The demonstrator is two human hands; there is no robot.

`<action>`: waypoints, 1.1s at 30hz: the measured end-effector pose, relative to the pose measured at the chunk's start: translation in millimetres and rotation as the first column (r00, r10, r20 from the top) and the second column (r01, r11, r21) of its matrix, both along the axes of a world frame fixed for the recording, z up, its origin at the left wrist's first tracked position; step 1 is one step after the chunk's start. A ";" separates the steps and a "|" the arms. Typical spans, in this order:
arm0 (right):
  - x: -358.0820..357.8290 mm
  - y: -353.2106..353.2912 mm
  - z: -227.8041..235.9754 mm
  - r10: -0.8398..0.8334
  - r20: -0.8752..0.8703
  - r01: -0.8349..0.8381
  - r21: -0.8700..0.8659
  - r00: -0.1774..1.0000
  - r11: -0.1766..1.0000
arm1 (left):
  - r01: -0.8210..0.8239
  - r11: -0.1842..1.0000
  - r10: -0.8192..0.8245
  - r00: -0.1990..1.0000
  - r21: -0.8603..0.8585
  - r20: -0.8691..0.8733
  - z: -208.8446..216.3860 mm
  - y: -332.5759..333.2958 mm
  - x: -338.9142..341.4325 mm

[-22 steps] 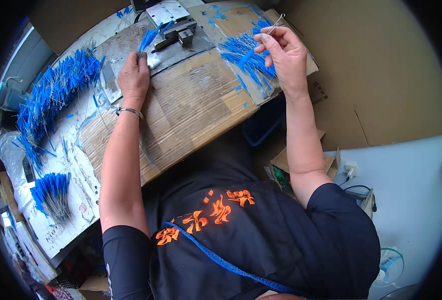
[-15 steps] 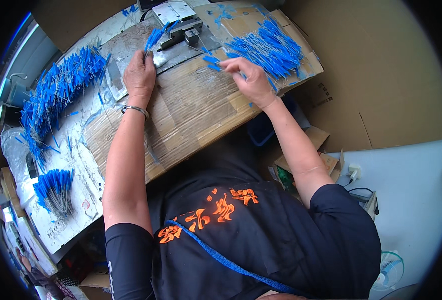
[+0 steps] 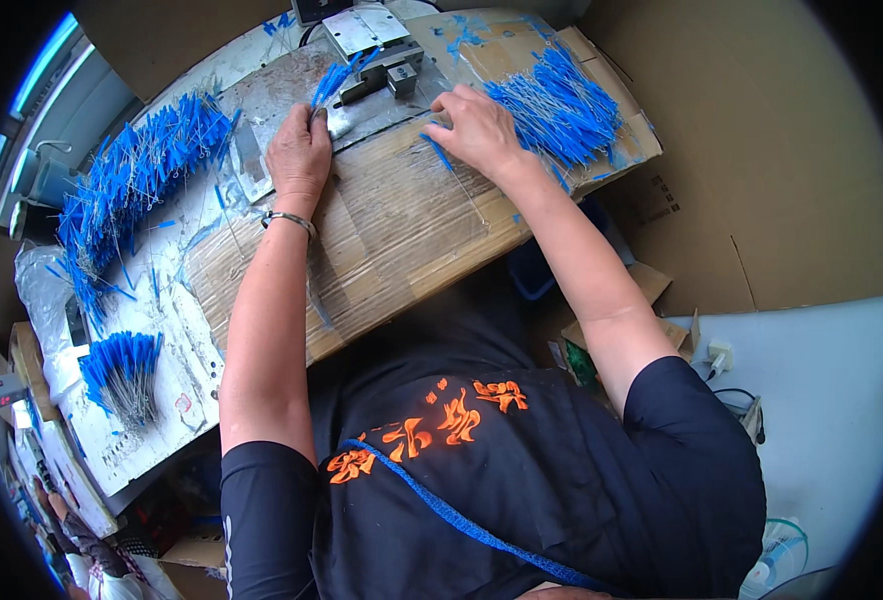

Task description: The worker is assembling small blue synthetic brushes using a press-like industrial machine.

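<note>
My left hand [image 3: 300, 150] is closed around a small bunch of blue-tipped wire brushes [image 3: 333, 84], whose blue ends point up beside the metal fixture [image 3: 374, 50]. Just right of that fixture is my right hand [image 3: 480, 130], its fingers partly curled and the thumb apart from the index finger. No brush shows between those two fingertips. Below the thumb, one blue-tipped brush [image 3: 440, 153] slants across the cardboard, its wire running down to a looped end. I cannot tell whether the hand touches it.
A large pile of blue-tipped brushes [image 3: 562, 108] lies right of my right hand. Another long heap [image 3: 132, 185] spreads along the left, with a smaller bundle [image 3: 125, 375] nearer me. Brown cardboard [image 3: 392, 235] covers the worktop. A cardboard wall [image 3: 762, 150] stands at right.
My right hand has shifted up toward the metal fixture, and its fingers have spread from their pinch. A single brush now shows below its thumb. My left hand keeps its bunch.
</note>
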State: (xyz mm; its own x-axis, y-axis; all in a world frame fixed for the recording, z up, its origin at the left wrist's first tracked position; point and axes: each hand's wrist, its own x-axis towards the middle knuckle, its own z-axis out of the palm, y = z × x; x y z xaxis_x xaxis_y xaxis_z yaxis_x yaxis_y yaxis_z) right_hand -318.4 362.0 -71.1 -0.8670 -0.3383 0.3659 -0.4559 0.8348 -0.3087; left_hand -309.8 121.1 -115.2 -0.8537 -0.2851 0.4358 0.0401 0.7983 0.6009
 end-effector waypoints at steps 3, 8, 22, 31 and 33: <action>-13.8 -2.0 -9.7 -0.006 -0.023 0.006 -0.005 1.000 1.000 | 0.018 1.000 -0.018 1.000 0.005 0.010 2.4 3.5 3.1; 14.4 7.0 21.9 -0.035 0.172 0.078 -0.250 0.985 0.965 | 0.012 1.000 -0.012 1.000 0.023 -0.005 0.9 0.7 2.9; 53.5 7.7 -0.8 0.299 0.340 0.053 -0.735 0.892 0.676 | 0.006 0.991 -0.006 1.000 0.131 0.002 0.6 -1.0 5.1; 43.2 -18.6 -1.6 0.068 0.143 -0.049 -0.133 0.987 0.990 | 0.000 0.998 0.002 0.999 0.055 -0.042 -3.3 -1.6 1.5; 39.5 -18.3 -3.7 0.201 0.081 -0.183 -0.186 0.976 0.965 | 0.007 0.999 -0.004 0.999 0.053 -0.042 -3.0 -1.9 1.3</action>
